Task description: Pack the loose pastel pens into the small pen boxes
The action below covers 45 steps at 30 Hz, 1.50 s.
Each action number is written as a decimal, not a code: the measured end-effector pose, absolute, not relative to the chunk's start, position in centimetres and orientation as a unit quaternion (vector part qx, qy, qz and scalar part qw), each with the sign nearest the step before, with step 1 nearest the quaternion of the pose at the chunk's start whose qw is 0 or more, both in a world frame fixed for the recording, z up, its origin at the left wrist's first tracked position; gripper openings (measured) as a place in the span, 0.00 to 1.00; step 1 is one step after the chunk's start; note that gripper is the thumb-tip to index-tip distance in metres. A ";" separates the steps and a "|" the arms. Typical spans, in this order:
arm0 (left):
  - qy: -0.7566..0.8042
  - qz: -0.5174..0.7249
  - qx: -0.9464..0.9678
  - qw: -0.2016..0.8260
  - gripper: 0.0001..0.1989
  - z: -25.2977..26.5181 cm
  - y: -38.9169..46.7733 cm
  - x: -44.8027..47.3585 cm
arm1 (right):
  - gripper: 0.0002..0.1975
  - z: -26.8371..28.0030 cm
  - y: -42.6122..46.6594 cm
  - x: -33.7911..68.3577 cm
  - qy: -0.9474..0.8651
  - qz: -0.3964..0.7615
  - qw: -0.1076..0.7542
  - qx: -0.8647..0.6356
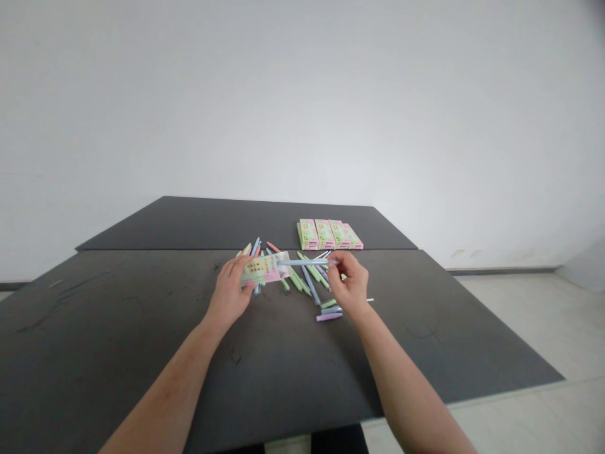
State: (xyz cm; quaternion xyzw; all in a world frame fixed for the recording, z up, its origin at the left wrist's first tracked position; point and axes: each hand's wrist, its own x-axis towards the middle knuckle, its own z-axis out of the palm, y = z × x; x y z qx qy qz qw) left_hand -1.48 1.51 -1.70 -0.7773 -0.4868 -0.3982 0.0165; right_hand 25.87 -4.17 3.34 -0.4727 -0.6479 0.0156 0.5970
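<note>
left hand (230,291) fingers around pastel box (265,269), print illegible; right hand (348,282) fingers pinching blue pen (305,261)

Single head-worn view, facing forward and down, table (142,302) seemingly near

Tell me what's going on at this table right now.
A person stands at a dark table. Their left hand holds a small pastel box, and their right hand pinches a blue pen whose other end sits at the box's open end. Loose pens in green, blue, purple and pink lie scattered beneath the hands. Farther back, a row of matching boxes lies on the table.
</note>
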 end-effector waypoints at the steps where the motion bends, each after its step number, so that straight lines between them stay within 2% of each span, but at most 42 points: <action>1: -0.485 -0.398 -0.779 0.016 0.27 -1.7 1.5 -1.4 | 0.04 3.3 -4.2 25.8 -0.652 0.006 0.593 -0.473; 9: -0.474 -0.398 -0.785 0.018 0.28 -1.6 1.2 -1.2 | 0.06 3.2 -4.2 25.5 -0.669 -0.045 0.573 -0.472; 19: -0.482 -0.392 -0.784 0.010 0.27 -1.5 1.3 -1.1 | 0.07 3.2 -4.3 25.5 -0.653 -0.088 0.592 -0.464; 33: -0.468 -0.387 -0.794 0.007 0.27 -1.3 1.0 -0.9 | 0.06 3.2 -4.2 25.4 -0.677 -0.069 0.562 -0.471; 45: -0.449 -0.384 -0.807 0.007 0.28 -1.4 0.9 -0.8 | 0.06 2.9 -3.7 24.0 -0.693 0.036 0.540 -0.476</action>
